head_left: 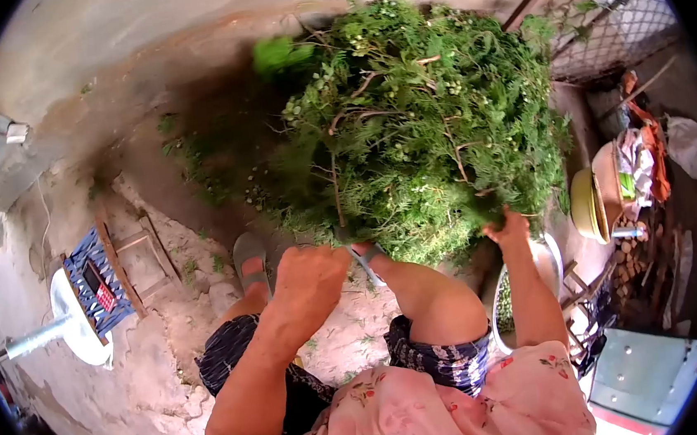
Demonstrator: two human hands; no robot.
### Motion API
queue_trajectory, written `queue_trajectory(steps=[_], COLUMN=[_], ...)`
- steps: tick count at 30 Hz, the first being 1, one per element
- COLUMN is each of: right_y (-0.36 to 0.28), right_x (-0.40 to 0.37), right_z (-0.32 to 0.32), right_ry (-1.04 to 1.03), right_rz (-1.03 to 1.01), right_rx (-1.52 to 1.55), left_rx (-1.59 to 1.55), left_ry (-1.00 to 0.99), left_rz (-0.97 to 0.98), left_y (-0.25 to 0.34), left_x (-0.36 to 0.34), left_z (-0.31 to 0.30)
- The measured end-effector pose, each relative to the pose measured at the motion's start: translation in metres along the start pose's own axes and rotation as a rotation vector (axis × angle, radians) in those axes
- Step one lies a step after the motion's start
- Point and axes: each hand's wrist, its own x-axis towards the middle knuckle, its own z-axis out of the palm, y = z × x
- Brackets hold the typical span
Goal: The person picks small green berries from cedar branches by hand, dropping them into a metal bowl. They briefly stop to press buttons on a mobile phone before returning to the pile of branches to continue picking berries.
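Observation:
A large heap of green leafy branches (432,135), with small pale green cones among the leaves, lies on the ground before me. My left hand (314,282) is closed in a fist at the near edge of the heap; a stem runs up from it into blurred greenery of a leafy branch (336,189). At the heap's right near edge, my right hand (508,227) has its fingers curled at blurred foliage, and the fingertips are partly hidden. Beside my right forearm stands a metal basin (548,260) with small green pieces inside.
On the left, a stool with a blue woven seat (93,281) holds a phone (99,287). A yellow basin (586,207), cloths (636,163) and firewood (631,267) are on the right. Wire mesh (609,25) stands behind them. My sandalled feet (250,263) are near the heap.

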Motion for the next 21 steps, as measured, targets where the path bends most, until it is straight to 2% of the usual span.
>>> queue_trajectory(steps=[1, 3, 4, 5, 7, 8, 9, 11, 12, 14, 15, 17, 18, 19, 21], right_y=[0.01, 0.027, 0.031, 0.025, 0.003, 0.001, -0.012, -0.029, -0.037, -0.035, -0.03, -0.021, -0.014, -0.014, -0.017], right_x=[-0.018, -0.032, -0.037, -0.042, -0.069, -0.056, -0.08, -0.096, -0.103, -0.109, -0.102, -0.095, -0.094, -0.093, -0.092], right_z=[-0.002, -0.014, -0.012, -0.011, 0.013, 0.016, 0.039, 0.094, 0.119, 0.168, 0.189, 0.222, 0.231, 0.235, 0.233], right_ry=[0.04, -0.158, -0.151, -0.233, -0.212, -0.238, -0.207, -0.359, -0.383, -0.345, -0.297, -0.343, -0.278, -0.298, -0.233], right_rz=[0.006, 0.059, 0.073, 0.127, -0.386, -0.987, -1.272, -1.57, -1.684, -1.649, -1.717, -1.549, -1.574, -1.589, -1.375], right_rx=[-0.088, -0.137, -0.37, -0.628, -1.272, -1.421, -1.163, -0.838, -0.96, -1.275, -1.422, -1.739, -1.838, -1.836, -1.962], left_rx=[-0.014, -0.014, -0.003, -0.002, 0.029, 0.03, 0.026, 0.026, 0.007, -0.003, 0.013, 0.034, 0.03, 0.026, 0.019], left_ry=[0.015, 0.015, 0.02, 0.02, 0.003, -0.001, -0.006, -0.006, -0.002, 0.003, 0.014, 0.029, 0.022, 0.016, 0.022], left_rz=[-0.014, -0.014, -0.026, -0.021, -0.047, -0.055, -0.044, -0.046, -0.031, -0.039, -0.037, -0.056, -0.053, -0.051, -0.064], left_y=[0.0, 0.001, 0.001, 0.001, -0.001, -0.002, -0.002, -0.002, -0.001, -0.001, -0.001, -0.003, -0.002, -0.003, -0.004], left_x=[0.0, 0.0, 0.001, 0.001, 0.0, -0.001, -0.002, -0.002, -0.001, -0.002, -0.002, -0.001, -0.001, -0.001, -0.002], left_z=[-0.001, -0.005, -0.007, -0.007, -0.006, -0.005, -0.006, -0.006, -0.006, -0.004, -0.003, -0.001, -0.002, -0.002, -0.001])
